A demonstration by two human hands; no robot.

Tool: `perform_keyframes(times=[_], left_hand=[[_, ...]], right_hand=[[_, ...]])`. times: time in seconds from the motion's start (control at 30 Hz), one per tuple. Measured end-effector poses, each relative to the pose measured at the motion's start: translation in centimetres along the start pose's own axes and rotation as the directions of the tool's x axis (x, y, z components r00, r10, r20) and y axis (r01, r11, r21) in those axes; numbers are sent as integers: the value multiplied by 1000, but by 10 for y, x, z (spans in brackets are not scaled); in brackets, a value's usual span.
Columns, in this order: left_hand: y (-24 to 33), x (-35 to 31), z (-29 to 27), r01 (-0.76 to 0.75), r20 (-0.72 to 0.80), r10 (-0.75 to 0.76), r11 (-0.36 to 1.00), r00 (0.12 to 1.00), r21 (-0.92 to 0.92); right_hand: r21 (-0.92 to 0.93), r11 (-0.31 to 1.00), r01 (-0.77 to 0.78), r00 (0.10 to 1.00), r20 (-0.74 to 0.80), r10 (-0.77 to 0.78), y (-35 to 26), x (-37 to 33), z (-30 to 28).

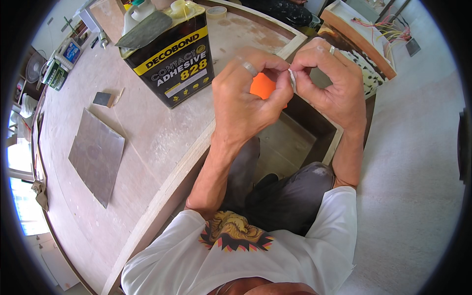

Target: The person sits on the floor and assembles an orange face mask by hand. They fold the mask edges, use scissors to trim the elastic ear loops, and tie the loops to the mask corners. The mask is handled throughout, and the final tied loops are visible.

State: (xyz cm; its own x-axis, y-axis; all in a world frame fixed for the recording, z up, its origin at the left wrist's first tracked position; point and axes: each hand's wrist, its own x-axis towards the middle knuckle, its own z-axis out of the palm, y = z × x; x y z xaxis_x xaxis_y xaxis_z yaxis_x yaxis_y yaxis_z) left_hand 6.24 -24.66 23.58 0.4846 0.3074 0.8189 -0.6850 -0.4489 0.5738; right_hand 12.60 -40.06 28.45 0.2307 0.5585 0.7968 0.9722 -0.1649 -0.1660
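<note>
White strip (293, 81), small: pinched between both hands, held in the air past the worktop's (162, 140) wood-trimmed near edge, over the open brown compartment (290, 142). Left hand (235, 98): gripped the strip by thumb and fingertips, wrist bent inward. Right hand (339, 81): mirrored it, thumb and index closed on the same strip. What the strip was made of: too small to tell.

Step looked like fine fingertip work; exact action unclear. My take: short, even pinches close together gave the best control, with force shared so neither side tore or slipped. Bracing the forearms on the worktop's near edge would have steadied things; couldn't tell if the left one touched. Working over the worktop seemed safer, since a dropped strip could have gone into the compartment.

Nearby: black-and-yellow adhesive tin (172, 69) stood by the same edge, grey flat sheet (146, 30) across its top. Bare metal plate (97, 155) lay toward the worktop's left edge, dark square block (102, 99) above it. Tape roll (216, 12) sat near the far edge. Orange object (262, 87) showed behind the left fingers; type unclear.
</note>
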Motion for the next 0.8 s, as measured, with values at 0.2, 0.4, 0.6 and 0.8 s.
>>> perform_keyframes(times=[0.2,0.4,0.6,0.8], left_hand=[[-2,1,-2,75,58,-76,997,995,13],[-10,0,-1,80,52,-77,996,996,-49],[-12,-1,-1,114,71,-105,983,992,-141],[-3,0,-7,162,133,-150,984,980,-80]], right_hand=[[-81,996,23,998,61,-18,3,-2,1],[15,999,-28,996,88,27,4,-4,5],[193,973,-127,986,132,102,1,1,-4],[165,976,-145,974,199,111,1,-1,-8]])
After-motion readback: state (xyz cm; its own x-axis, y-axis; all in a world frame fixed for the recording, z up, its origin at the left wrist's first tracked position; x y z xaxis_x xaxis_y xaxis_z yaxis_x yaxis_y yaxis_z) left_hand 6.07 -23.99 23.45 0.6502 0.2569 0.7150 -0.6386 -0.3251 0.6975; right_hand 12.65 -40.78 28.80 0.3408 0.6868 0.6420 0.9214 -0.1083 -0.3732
